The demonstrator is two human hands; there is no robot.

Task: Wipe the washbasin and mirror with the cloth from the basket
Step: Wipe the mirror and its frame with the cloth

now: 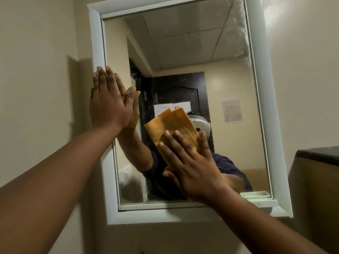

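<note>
A white-framed mirror hangs on the beige wall in front of me. My right hand lies flat with fingers spread, pressing a folded orange cloth against the lower middle of the glass. The cloth sticks out above my fingers. My left hand rests flat and open against the mirror's left frame edge, holding nothing. The upper right corner of the glass looks streaked and hazy. The washbasin and the basket are out of view.
A small pale soap dish sits on the frame's lower right ledge. A dark-topped wooden cabinet stands at the right edge. The mirror reflects a dark door, ceiling tiles and papers on the walls.
</note>
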